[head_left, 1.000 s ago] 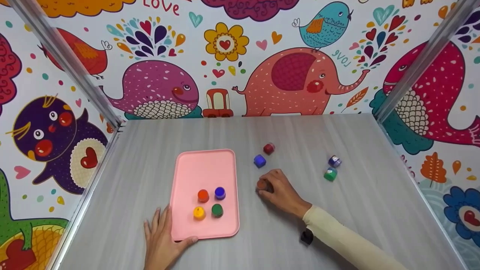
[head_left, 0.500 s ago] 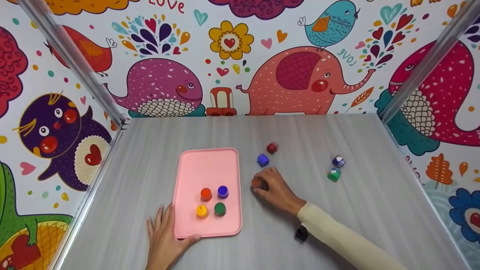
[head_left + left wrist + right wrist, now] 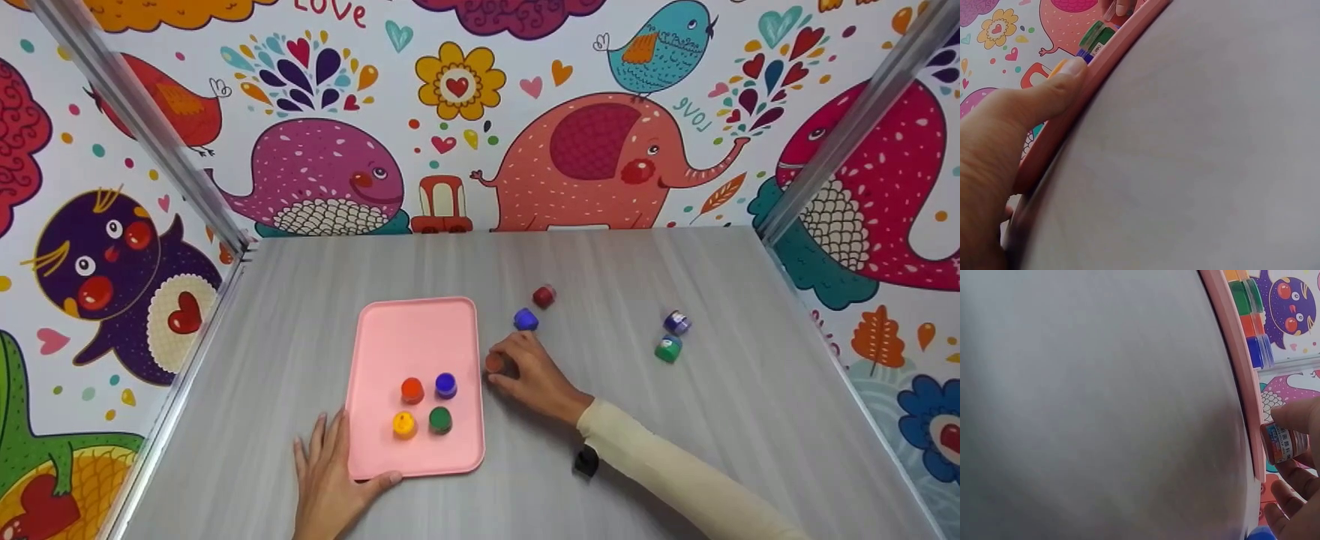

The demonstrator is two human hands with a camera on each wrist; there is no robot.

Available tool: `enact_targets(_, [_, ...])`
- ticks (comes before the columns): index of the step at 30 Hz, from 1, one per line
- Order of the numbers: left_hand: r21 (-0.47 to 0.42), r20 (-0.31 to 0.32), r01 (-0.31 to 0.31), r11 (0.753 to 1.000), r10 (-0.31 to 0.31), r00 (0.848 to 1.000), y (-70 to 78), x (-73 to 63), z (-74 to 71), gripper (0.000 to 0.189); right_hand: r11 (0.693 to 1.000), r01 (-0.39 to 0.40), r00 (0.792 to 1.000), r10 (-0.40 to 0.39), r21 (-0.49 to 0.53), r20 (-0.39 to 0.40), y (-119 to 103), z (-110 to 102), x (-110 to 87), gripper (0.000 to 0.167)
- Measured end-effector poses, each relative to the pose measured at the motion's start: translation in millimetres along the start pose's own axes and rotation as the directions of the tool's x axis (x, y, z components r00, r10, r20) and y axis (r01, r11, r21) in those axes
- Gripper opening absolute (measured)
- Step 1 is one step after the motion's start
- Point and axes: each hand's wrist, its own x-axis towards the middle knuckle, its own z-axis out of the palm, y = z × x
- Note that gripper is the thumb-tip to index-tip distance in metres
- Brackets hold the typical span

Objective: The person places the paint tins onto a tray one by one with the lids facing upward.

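My right hand [image 3: 536, 375] pinches a small paint jar with a brown lid [image 3: 496, 363] between thumb and fingers, just right of the tray. The right wrist view shows the printed label of this paint jar [image 3: 1280, 443] beside the tray rim. My left hand [image 3: 330, 469] rests at the near left corner of the pink tray [image 3: 412, 330], fingers straight along its side. Its thumb [image 3: 1053, 93] lies on the near rim. On the tray stand an orange jar [image 3: 412, 390], a blue jar [image 3: 445, 385], a yellow jar [image 3: 404, 425] and a green jar [image 3: 440, 420].
Beyond the right hand lie a blue jar [image 3: 526, 319] and a dark red jar [image 3: 544, 295] on the grey table [image 3: 300, 300]. Farther right, a purple jar [image 3: 677, 322] touches or nearly touches a green jar [image 3: 668, 348]. Patterned walls and metal posts enclose the table.
My right hand has moved left with the brown paint jar, closer to the tray's right edge. The left hand and the jars on the tray have stayed in place.
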Motion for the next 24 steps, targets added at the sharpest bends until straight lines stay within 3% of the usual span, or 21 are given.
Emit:
enact_targets(15, [-0.008, 0.014, 0.012, 1.000, -0.012, 1.000, 1.8, 2.4, 0.2, 0.150, 1.000, 0.020, 1.000, -0.020, 0.016, 0.003, -5.6, 12.4, 17.3, 0.033])
enact_targets(24, [-0.006, 0.031, 0.026, 1.000, -0.025, 0.999, 1.7, 1.1, -1.0, 0.150, 0.993, -0.105, 0.992, 0.101, 0.051, 0.077, -7.6, 22.9, 26.4, 0.035])
